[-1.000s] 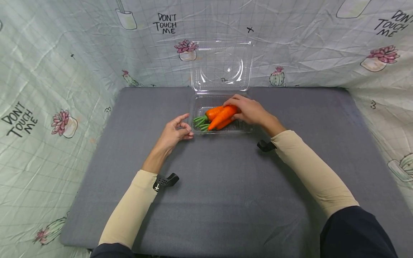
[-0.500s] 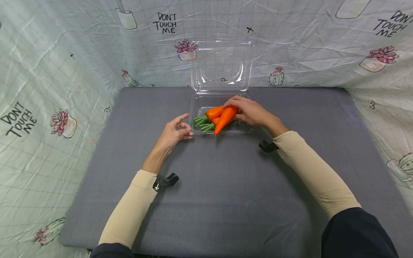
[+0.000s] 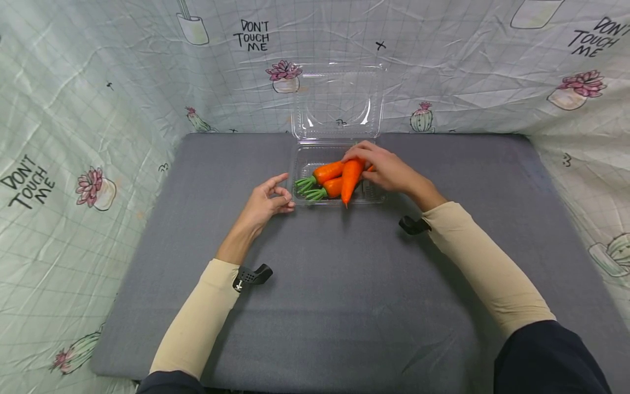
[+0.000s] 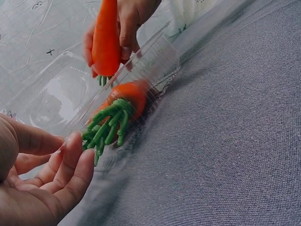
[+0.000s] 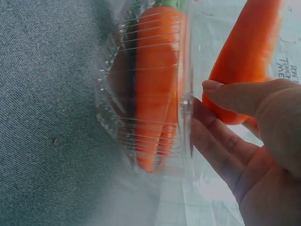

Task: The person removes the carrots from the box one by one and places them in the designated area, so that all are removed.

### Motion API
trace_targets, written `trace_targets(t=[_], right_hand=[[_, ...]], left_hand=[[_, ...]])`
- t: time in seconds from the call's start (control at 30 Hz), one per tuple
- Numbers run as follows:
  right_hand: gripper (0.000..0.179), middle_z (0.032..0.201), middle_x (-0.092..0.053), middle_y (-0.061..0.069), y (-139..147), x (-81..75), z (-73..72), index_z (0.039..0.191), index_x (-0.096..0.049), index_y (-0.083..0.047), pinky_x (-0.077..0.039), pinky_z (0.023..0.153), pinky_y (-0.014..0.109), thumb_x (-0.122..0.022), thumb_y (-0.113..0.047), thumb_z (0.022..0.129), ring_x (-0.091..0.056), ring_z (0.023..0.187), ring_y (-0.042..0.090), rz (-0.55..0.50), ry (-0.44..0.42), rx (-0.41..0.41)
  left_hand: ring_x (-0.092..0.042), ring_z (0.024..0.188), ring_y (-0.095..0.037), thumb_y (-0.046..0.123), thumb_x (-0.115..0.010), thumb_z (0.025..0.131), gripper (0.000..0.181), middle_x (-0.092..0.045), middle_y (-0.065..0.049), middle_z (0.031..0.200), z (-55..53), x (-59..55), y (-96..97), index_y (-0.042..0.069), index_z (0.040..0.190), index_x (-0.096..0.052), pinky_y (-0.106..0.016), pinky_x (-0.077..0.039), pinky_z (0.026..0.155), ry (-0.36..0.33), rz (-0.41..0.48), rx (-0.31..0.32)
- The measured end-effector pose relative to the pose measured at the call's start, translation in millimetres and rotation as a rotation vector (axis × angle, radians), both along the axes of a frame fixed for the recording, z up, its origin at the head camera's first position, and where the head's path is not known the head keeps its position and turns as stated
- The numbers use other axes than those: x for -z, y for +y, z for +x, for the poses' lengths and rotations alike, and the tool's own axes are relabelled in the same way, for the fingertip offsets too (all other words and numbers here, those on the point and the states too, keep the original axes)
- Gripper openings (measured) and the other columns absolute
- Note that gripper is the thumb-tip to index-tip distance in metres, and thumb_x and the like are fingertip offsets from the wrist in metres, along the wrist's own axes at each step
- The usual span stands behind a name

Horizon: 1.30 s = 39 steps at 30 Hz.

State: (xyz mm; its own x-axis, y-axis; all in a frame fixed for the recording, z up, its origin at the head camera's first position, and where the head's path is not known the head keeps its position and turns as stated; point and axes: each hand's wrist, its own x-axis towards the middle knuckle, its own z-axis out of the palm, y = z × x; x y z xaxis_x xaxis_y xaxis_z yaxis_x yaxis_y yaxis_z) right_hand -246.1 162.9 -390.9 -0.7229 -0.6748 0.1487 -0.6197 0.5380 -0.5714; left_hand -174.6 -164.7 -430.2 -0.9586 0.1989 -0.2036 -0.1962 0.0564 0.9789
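A hinged clear plastic container sits near the back of the table, its lid raised behind it. Two orange carrots with green tops, a rear carrot and a front carrot, lie side by side in its base. My right hand grips a third carrot round its thick end, over the right part of the base. This carrot's tip points toward me; its green top shows below in the left wrist view. At the left end, my left hand pinches the container's rim between thumb and fingers.
A grey cloth-covered table extends in front and to both sides. Printed fabric hangs behind and along the sides, with the raised lid close to it. Each wrist carries a black camera mount, such as the left mount.
My right hand has turned the gripped carrot, swinging its tip rightward and toward me, away from the other two, uncovering more of the front carrot. My left hand has stayed at the rim.
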Motion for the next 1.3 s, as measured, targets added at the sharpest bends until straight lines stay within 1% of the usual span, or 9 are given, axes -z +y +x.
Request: trace_targets(t=[0.17, 0.4, 0.53, 0.73, 0.87, 0.97, 1.1, 1.2, 1.3], right_hand=[[0.047, 0.142, -0.052, 0.006, 1.3, -5.2, 3.2, 0.133, -0.062, -0.015, -0.047, 0.105, 0.052, -0.070, 0.006, 0.091, -0.050, 0.129, 0.029, -0.011, 0.016, -0.008], [0.048, 0.140, -0.054, 0.003, 3.7, -12.7, 9.0, 0.134, -0.063, -0.017, -0.051, 0.095, 0.051, -0.072, 0.002, 0.091, -0.054, 0.120, 0.027, -0.005, 0.022, 0.007], [0.049, 0.141, -0.053, 0.004, 5.7, -15.9, 12.4, 0.135, -0.062, -0.017, -0.056, 0.094, 0.050, -0.074, -0.001, 0.091, -0.056, 0.117, 0.026, 0.006, 0.007, 0.020], [0.050, 0.142, -0.053, 0.002, 7.8, -20.7, 18.0, 0.139, -0.060, -0.022, -0.060, 0.089, 0.046, -0.075, -0.008, 0.093, -0.060, 0.111, 0.024, 0.026, -0.017, 0.048], [0.051, 0.137, -0.056, -0.001, 9.7, -24.1, 19.8, 0.139, -0.060, -0.027, -0.062, 0.085, 0.044, -0.076, -0.012, 0.093, -0.062, 0.104, 0.021, 0.002, -0.007, 0.058], [0.054, 0.132, -0.058, -0.002, 11.5, -27.4, 21.2, 0.140, -0.059, -0.030, -0.062, 0.083, 0.040, -0.077, -0.013, 0.092, -0.062, 0.100, 0.019, -0.016, 0.001, 0.068], [0.055, 0.128, -0.061, -0.002, 13.1, -32.7, 23.5, 0.141, -0.059, -0.028, -0.059, 0.080, 0.036, -0.078, -0.014, 0.091, -0.059, 0.101, 0.018, -0.035, 0.025, 0.080], [0.054, 0.127, -0.062, -0.001, 14.2, -36.1, 25.0, 0.141, -0.060, -0.026, -0.055, 0.081, 0.038, -0.078, -0.018, 0.091, -0.054, 0.103, 0.021, -0.035, 0.044, 0.098], [0.053, 0.127, -0.063, -0.001, 14.1, -39.6, 25.9, 0.140, -0.061, -0.025, -0.053, 0.086, 0.041, -0.079, -0.022, 0.091, -0.054, 0.106, 0.022, -0.051, 0.044, 0.112]], left_hand=[[-0.069, 0.086, -0.028, -0.004, -0.060, 0.099, 0.062, -0.059, -0.008, 0.096, -0.3, 0.2, -1.4, 0.012, 0.156, -0.041, -0.048, -0.062, 0.090, -0.002, 0.004, 0.005], [-0.070, 0.086, -0.026, -0.005, -0.059, 0.099, 0.062, -0.058, -0.011, 0.098, 0.0, 0.5, -2.3, 0.012, 0.156, -0.041, -0.044, -0.063, 0.087, -0.010, 0.013, 0.009], [-0.070, 0.087, -0.027, -0.005, -0.059, 0.099, 0.062, -0.057, -0.011, 0.098, 0.0, 1.2, -1.9, 0.012, 0.156, -0.041, -0.042, -0.064, 0.086, -0.018, 0.011, 0.006], [-0.070, 0.085, -0.025, -0.005, -0.059, 0.099, 0.062, -0.057, -0.010, 0.098, -0.2, 3.3, -2.4, 0.012, 0.156, -0.041, -0.041, -0.064, 0.086, -0.021, 0.009, 0.006], [-0.069, 0.085, -0.024, -0.005, -0.060, 0.099, 0.062, -0.057, -0.010, 0.098, 0.0, 2.4, -2.1, 0.013, 0.156, -0.041, -0.040, -0.064, 0.085, -0.026, 0.009, 0.006], [-0.069, 0.085, -0.024, -0.004, -0.060, 0.099, 0.062, -0.057, -0.010, 0.099, 0.1, 1.2, -1.4, 0.013, 0.156, -0.041, -0.039, -0.064, 0.085, -0.028, 0.006, 0.006], [-0.069, 0.086, -0.024, -0.004, -0.059, 0.100, 0.062, -0.057, -0.010, 0.099, -0.3, 0.2, -1.6, 0.013, 0.156, -0.040, -0.040, -0.064, 0.086, -0.026, 0.003, 0.009], [-0.069, 0.085, -0.024, -0.005, -0.059, 0.100, 0.062, -0.057, -0.010, 0.098, -0.9, 0.0, -1.9, 0.012, 0.156, -0.041, -0.041, -0.064, 0.086, -0.024, 0.007, 0.009], [-0.069, 0.085, -0.024, -0.006, -0.059, 0.099, 0.062, -0.057, -0.010, 0.098, -1.3, 0.4, -1.3, 0.012, 0.156, -0.041, -0.041, -0.064, 0.085, -0.025, 0.013, 0.006]])
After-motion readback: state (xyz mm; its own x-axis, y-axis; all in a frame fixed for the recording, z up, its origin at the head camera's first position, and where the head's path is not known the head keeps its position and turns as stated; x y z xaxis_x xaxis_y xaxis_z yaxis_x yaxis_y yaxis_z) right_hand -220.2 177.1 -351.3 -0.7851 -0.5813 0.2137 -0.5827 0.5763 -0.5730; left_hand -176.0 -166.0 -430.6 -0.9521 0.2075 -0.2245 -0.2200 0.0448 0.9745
